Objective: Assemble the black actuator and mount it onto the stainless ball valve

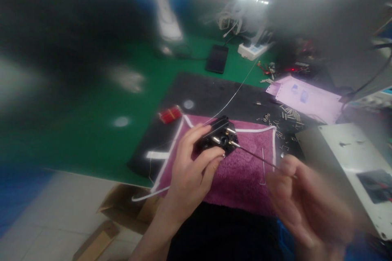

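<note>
My left hand (192,167) is closed around a black block-shaped part (216,130) with several short metal posts on its end, holding it over the pink cloth. A thin dark metal rod (257,156) runs from one of those posts to my right hand (306,204). The fingers of that hand, smeared by motion, pinch the rod's near end. Whether the rod's tip is inside the post or only touches it, I cannot tell. Between the hands, a thin L-shaped wire or key (263,167) lies on the pink cloth (235,179).
Small metal parts (289,113) lie scattered on the black mat (202,89), near pink papers (306,98). A red bundle (170,114) sits at the left. Farther back are a phone (217,59) and a power strip (252,50). A metal box (346,151) stands at right.
</note>
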`<state>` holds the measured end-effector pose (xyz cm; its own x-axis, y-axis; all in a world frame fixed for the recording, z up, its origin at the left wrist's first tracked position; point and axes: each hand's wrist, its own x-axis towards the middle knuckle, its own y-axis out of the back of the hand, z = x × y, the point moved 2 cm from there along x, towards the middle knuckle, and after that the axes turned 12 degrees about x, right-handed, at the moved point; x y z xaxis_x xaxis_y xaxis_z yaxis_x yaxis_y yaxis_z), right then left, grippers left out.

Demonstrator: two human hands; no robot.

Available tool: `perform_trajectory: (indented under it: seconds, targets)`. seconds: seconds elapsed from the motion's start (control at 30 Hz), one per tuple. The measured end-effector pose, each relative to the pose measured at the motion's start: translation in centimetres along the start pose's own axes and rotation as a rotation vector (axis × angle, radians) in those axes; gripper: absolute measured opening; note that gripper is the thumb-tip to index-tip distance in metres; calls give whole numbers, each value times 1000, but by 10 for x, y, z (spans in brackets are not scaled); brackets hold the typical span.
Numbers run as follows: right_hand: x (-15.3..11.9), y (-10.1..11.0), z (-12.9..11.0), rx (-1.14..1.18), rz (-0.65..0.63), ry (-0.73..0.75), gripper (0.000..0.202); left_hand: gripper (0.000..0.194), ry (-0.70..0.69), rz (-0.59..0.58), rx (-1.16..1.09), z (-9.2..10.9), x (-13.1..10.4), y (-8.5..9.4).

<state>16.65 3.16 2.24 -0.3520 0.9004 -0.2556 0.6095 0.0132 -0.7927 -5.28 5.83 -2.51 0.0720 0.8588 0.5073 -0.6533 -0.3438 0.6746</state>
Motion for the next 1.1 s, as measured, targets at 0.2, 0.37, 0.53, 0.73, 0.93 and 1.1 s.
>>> perform_trajectory:
  seconds: [0.2,0.37,0.53,0.73,0.93,1.1]
  targets:
    - [2,-5,4,-448,207,436,14,22,40,6,-23,-2,1,-2]
    - [12,-12,4,-319,105,358,32,23,27,16,-3,-3,-1,-3]
    - [11,-9,8,-84,-126,143,10,24,45,12,-20,-8,-1,-3]
    - [13,-14,9,-403,154,461,24,24,4,28,3,-9,-1,-4]
    - [18,-11,8,-12,-196,132,10,22,32,36,-12,-11,-1,-4]
    - [17,-15,6,-247,-62,290,8,21,44,50,-10,-12,-1,-4]
